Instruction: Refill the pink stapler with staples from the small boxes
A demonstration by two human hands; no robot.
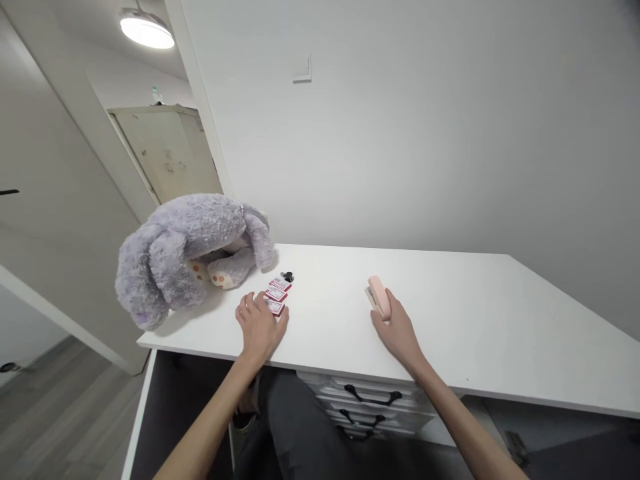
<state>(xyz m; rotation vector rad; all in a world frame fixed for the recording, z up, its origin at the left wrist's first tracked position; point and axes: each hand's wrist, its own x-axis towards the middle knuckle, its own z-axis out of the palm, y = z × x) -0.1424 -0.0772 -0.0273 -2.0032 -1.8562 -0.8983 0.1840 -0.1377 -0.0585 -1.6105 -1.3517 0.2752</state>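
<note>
My right hand (399,331) is wrapped around a pale pink stapler (380,297), which sits at the table's surface with its front end pointing away from me. Farther left, my left hand (260,327) rests on the white tabletop (330,333) with its fingers apart and curved. Its index finger and thumb lie close around the nearest of three small red-and-white boxes (275,307); whether they touch it I cannot tell. The other boxes (276,293) line up behind it, beside a black binder clip (287,276) at the far end.
A large lavender plush toy (195,230) slumps at the table's left end, left of the boxes. Behind the table stands a plain wall (400,133). Drawers with black handles (373,395) are below the front edge, above my legs (300,420). A door (55,187) is at left.
</note>
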